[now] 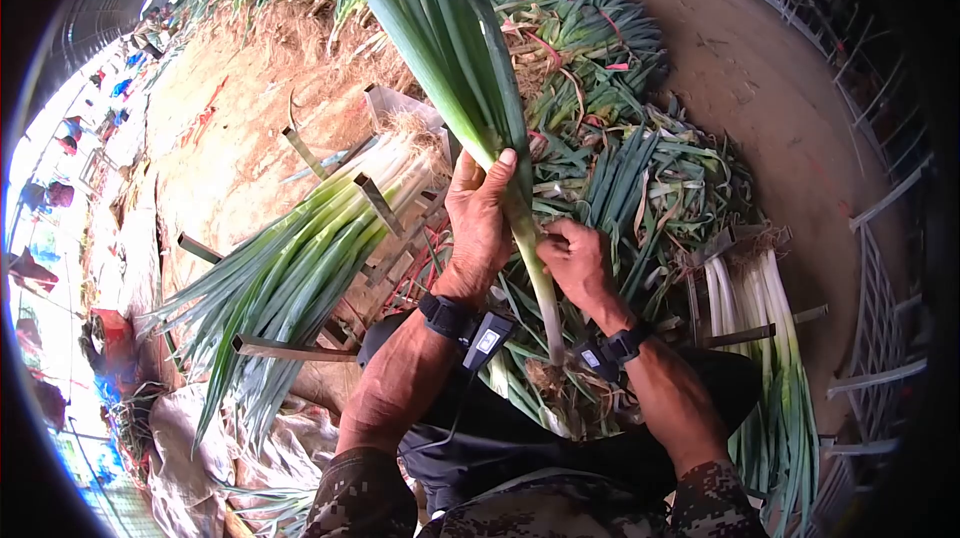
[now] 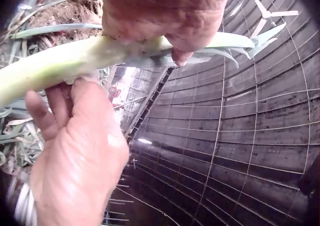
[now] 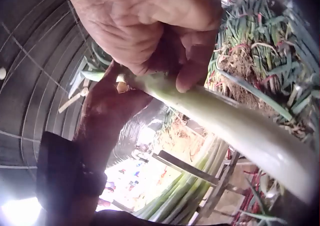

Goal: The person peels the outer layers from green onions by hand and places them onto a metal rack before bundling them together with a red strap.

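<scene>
My left hand [image 1: 478, 223] grips a large leek [image 1: 540, 283] around its upper stalk, thumb across the front; green leaves fan upward and the roots point down. At the stalk's right side is my right hand [image 1: 580, 263], its fingers curled and pinching at the outer layer. In the left wrist view, my left hand [image 2: 165, 11] wraps the leek [image 2: 50, 66] from above while my right hand [image 2: 80, 146] touches its underside. The right wrist view has my right hand [image 3: 150, 26] bent over the pale stalk [image 3: 240, 126], with my left hand [image 3: 110, 106] beyond.
Leeks [image 1: 290, 248] lie across a metal rack on the left, and white-stalked leeks [image 1: 775, 338] rest on another at right. Loose leaves [image 1: 640, 188] are heaped ahead, with bundled leeks [image 1: 590, 28] behind. Metal bars [image 1: 380, 206] stick up beside the left rack.
</scene>
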{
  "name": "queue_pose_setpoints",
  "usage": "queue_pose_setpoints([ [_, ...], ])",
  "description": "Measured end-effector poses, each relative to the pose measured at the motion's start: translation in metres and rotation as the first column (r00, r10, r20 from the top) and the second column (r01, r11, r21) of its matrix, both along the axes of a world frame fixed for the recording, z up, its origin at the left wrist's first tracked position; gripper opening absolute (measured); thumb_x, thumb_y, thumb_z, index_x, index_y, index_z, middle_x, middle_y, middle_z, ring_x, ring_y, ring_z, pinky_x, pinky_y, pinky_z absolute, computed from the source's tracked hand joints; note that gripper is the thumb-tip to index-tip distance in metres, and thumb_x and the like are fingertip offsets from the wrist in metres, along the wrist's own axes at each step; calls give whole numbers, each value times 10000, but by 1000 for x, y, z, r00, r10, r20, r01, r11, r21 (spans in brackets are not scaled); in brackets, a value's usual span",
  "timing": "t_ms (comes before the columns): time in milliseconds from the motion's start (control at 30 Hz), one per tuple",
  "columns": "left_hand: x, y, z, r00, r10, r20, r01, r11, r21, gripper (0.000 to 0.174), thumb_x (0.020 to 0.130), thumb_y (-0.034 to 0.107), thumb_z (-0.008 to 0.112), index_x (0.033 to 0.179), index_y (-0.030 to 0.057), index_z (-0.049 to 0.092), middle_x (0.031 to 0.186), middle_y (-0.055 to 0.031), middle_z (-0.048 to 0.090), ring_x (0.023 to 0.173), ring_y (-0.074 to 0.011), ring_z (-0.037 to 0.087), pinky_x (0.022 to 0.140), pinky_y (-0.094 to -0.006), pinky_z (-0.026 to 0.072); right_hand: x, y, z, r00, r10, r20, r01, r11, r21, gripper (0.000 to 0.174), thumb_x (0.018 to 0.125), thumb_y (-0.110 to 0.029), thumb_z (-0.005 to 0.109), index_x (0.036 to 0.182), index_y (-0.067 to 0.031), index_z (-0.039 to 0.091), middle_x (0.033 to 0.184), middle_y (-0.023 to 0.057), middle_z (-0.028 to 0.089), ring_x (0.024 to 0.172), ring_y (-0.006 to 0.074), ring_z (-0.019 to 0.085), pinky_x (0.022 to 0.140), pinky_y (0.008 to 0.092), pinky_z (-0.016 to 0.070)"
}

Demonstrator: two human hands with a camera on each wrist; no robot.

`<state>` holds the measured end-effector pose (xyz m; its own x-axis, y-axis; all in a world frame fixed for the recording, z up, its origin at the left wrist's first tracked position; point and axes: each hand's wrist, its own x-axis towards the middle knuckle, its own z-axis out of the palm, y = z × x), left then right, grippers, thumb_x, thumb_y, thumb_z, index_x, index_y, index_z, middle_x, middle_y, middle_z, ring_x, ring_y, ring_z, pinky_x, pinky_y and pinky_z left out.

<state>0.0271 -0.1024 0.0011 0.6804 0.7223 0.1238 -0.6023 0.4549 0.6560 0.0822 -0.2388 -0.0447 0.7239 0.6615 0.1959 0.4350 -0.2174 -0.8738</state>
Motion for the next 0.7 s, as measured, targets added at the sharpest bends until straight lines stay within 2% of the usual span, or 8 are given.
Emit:
queue_pose_setpoints([
  [167, 0, 7, 0, 1000, -7, -12, 6, 997, -82, 317, 965, 135, 663, 1269, 78, 592, 1089, -7, 662, 975, -114, 602, 871, -286, 498, 2, -9, -6, 911, -25, -413, 110, 977, 184, 138, 882, -96, 621, 931, 28, 659, 755, 43, 657, 657, 95, 655, 541, 267, 537],
  [267, 1, 25, -1, 1000, -6, -24, 4, 998, -56, 418, 987, 357, 612, 1298, 90, 529, 1112, -73, 620, 983, -201, 610, 879, -376, 501, 5, -23, -25, 727, 58, -684, 250, 906, 342, 182, 921, -148, 625, 1041, -12, 645, 930, 46, 665, 780, 134, 676, 562, 295, 602],
  [400, -3, 47, -8, 998, -14, -68, 10, 998, -62, 561, 944, 539, 591, 1245, 69, 530, 1008, -89, 626, 873, -212, 629, 771, -353, 537, 19, -49, -27, 471, 200, -859, 419, 806, 418, 181, 947, -260, 599, 1044, -109, 621, 913, 2, 669, 808, 123, 660, 582, 284, 579],
  [433, -3, 49, -7, 999, -8, -43, 5, 997, -73, 553, 943, 541, 590, 1210, 59, 540, 984, -93, 631, 831, -219, 637, 743, -345, 538, 22, -52, -23, 435, 349, -830, 375, 768, 519, 194, 959, -293, 572, 1034, -121, 618, 917, -5, 676, 786, 109, 646, 574, 283, 546],
  [533, -8, 55, 2, 999, -1, 38, 2, 1000, -17, 551, 972, 539, 540, 1200, 37, 534, 939, -95, 640, 812, -236, 655, 723, -339, 551, 15, -62, 3, 466, 255, -847, 389, 801, 455, 243, 962, -330, 553, 994, -92, 586, 787, 3, 598, 701, 157, 592, 534, 276, 471],
  [567, -13, 58, 5, 1000, 24, -14, -24, 1000, 7, 547, 991, 535, 505, 1196, 29, 531, 948, -104, 637, 816, -243, 659, 735, -348, 558, 24, -70, -6, 400, 412, -819, 350, 757, 552, 255, 952, -337, 562, 965, -83, 572, 719, 0, 519, 643, 156, 534, 503, 258, 408],
  [600, -16, 58, 9, 999, 35, 9, -35, 999, -9, 545, 996, 538, 491, 1194, 32, 530, 960, -113, 637, 822, -250, 665, 722, -359, 567, 21, -75, -2, 406, 385, -829, 343, 776, 529, 241, 939, -328, 579, 949, -87, 568, 684, -5, 483, 565, 125, 462, 471, 251, 352],
  [700, -23, 75, 4, 997, 34, 66, -33, 999, -13, 557, 998, 545, 483, 1186, 23, 535, 972, -116, 640, 822, -259, 666, 723, -371, 570, 20, -102, -10, 544, 369, -753, -41, 909, 416, 236, 952, -308, 578, 1008, -79, 601, 643, -31, 481, 533, 83, 464, 445, 238, 356],
])
